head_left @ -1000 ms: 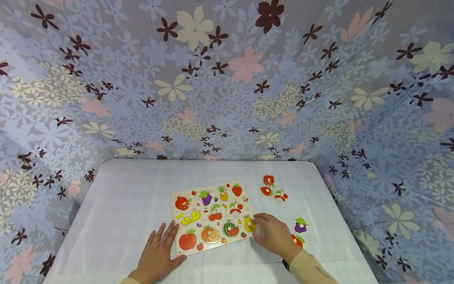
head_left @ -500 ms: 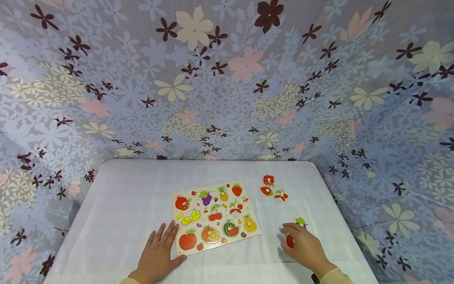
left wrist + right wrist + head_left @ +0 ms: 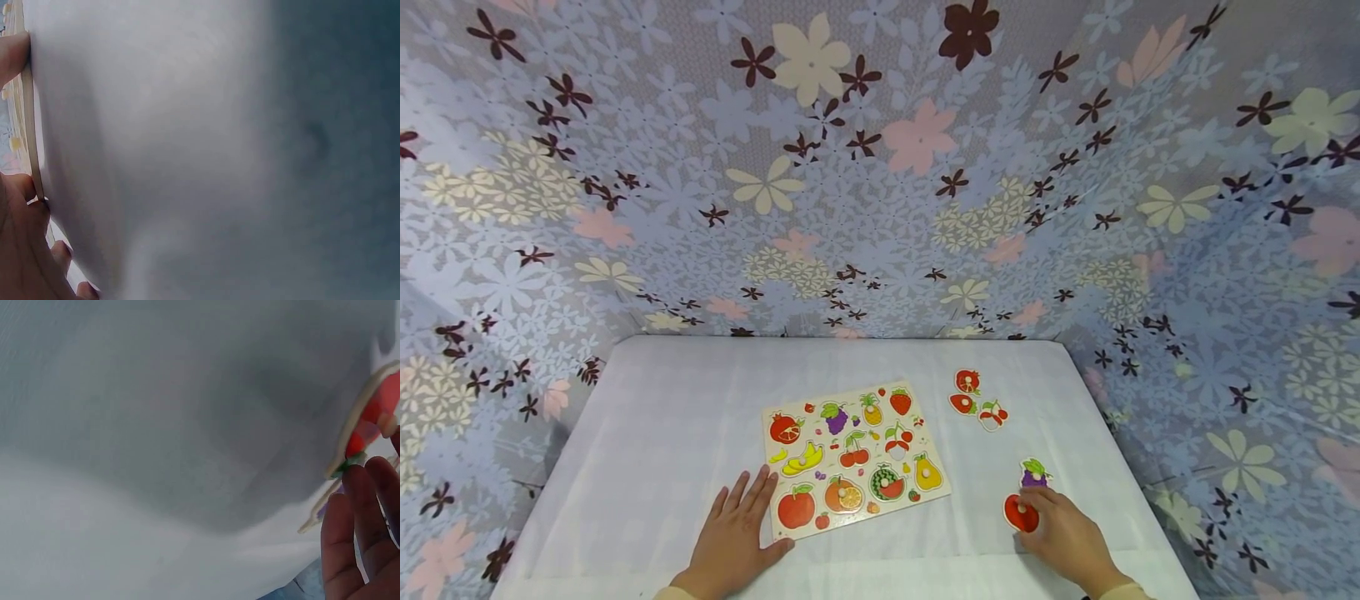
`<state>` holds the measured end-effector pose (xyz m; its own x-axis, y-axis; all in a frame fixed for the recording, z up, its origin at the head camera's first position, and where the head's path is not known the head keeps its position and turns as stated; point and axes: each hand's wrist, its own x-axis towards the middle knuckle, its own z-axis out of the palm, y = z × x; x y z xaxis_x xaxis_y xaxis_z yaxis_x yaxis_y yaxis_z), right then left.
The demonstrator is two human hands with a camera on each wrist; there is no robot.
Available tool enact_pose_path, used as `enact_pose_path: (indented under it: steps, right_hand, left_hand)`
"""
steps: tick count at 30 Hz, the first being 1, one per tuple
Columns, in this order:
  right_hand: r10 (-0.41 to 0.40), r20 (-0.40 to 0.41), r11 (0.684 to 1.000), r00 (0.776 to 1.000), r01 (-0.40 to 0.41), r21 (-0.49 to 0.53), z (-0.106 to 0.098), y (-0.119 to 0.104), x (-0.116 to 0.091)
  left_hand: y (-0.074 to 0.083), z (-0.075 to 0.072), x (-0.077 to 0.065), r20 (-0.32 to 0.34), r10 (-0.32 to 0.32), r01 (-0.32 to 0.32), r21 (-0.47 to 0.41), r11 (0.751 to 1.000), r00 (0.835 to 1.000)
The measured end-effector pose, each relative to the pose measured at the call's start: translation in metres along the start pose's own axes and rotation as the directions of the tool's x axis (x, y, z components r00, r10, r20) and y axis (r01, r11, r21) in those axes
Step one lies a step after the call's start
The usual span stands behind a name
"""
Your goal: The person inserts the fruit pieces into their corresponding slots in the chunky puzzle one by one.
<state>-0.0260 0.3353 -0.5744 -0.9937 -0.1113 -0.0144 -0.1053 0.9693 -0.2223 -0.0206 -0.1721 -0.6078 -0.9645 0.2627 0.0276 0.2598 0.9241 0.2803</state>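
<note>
The right hand's (image 3: pixel 1066 535) grip is closed on the red fruit piece (image 3: pixel 1019 516), thumb and fingers seemingly together at its knob (image 3: pixel 387 425). That piece sits between three and four o'clock from the puzzle board (image 3: pixel 850 517), tilted; whether it is clear of the worktop (image 3: pixel 685 417) I cannot tell. The grape piece (image 3: pixel 1034 478) is just beside it, towards its one o'clock. The left hand (image 3: pixel 730 537) is at the board's eight o'clock, fingers extended and touching its edge.

The step in hand looks like a pick-up. To do it well, pinch the knob squarely and raise the piece straight up, so its rim doesn't drag the grape piece along. Level the tilt before carrying it, and turn the leaf to match the printed apple (image 3: pixel 796 507) at the board's eight o'clock (a judgement from colour and leaf). Steady left fingers should stop the board sliding.
</note>
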Motion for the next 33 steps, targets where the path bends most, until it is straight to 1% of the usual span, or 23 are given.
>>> enact_pose_path:
  steps: [5,10,13,17,21,27,33]
  right_hand:
    - [0.019,0.004,0.999,1.0,-0.019,-0.034,0.003,0.002,-0.001]
    - [0.007,-0.01,0.999,1.0,-0.007,-0.043,0.004,0.003,-0.001]
    - [0.007,-0.012,0.999,1.0,-0.008,-0.045,0.006,0.004,0.0]
    - [0.031,0.017,0.998,0.999,-0.03,-0.054,0.007,0.002,0.002]
    - [0.044,0.036,0.997,0.998,-0.041,-0.065,0.005,0.0,0.003]
    - [0.018,0.008,0.999,1.0,-0.018,-0.049,0.002,-0.002,0.003]
    - [-0.006,-0.028,1.0,1.0,0.005,-0.028,0.0,-0.012,0.007]
  left_hand:
    - [0.002,-0.003,0.0,0.024,-0.007,0.007,-0.005,1.0,1.0]
    - [0.004,-0.005,0.001,0.044,-0.012,0.013,-0.015,1.0,0.999]
    - [0.003,-0.005,0.001,0.037,-0.008,0.009,-0.012,1.0,0.999]
    - [0.002,-0.004,0.0,0.021,0.003,-0.004,0.01,1.0,1.0]
    - [0.002,-0.003,0.0,0.022,0.001,-0.001,0.011,1.0,1.0]
    - [0.002,-0.003,0.0,0.038,-0.01,0.011,-0.007,1.0,0.999]
    - [0.003,-0.004,0.0,0.046,-0.009,0.01,-0.017,1.0,0.999]
